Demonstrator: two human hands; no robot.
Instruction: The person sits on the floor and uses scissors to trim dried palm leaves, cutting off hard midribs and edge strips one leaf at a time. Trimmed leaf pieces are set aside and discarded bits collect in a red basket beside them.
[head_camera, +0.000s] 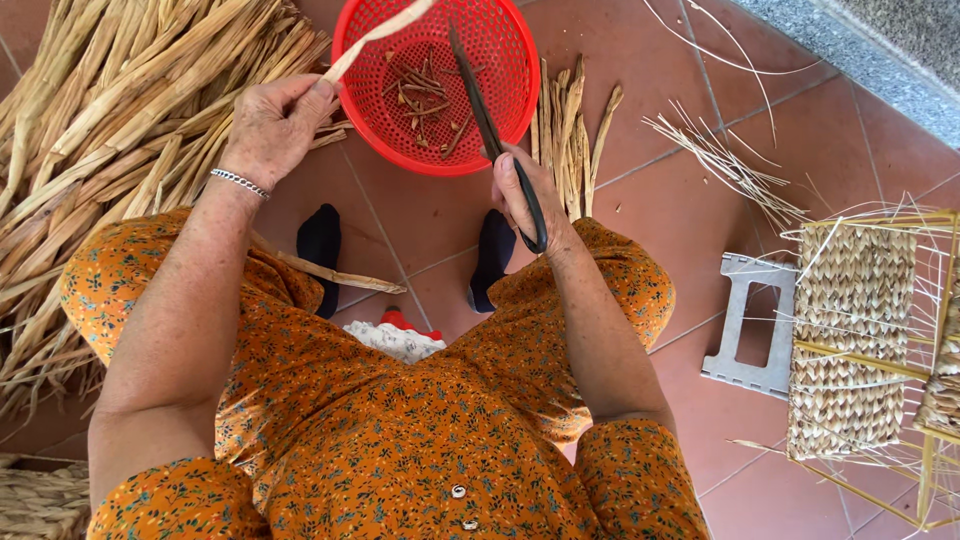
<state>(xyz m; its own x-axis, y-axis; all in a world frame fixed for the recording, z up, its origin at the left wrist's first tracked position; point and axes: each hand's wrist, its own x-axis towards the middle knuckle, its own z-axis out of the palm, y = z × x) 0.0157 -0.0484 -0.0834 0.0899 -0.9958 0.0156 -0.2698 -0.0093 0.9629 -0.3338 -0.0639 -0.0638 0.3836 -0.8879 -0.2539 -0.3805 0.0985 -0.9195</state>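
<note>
Red plastic mesh marks the middle of things: a round basket sits on the terracotta tile floor, and everything else is placed around it. Inside it lie short brown stem trimmings. At the basket's left rim, the left hand has its grip closed on a pale dried stalk, pinched between thumb and fingers, the stalk slanting up across the basket's top edge. At the basket's lower right rim, the right hand has its grip closed around the dark handle of a long slim knife, whose blade reaches up over the basket's interior. A silver bracelet circles the left wrist. Left of the basket spreads a large heap of dried stalks; just right of it lies a small bundle of similar stalks. Below the basket, two dark-socked feet rest on the floor beside an orange flowered dress. Well to the right of the basket stand a half-woven straw basket on a frame and a grey stool.
</note>
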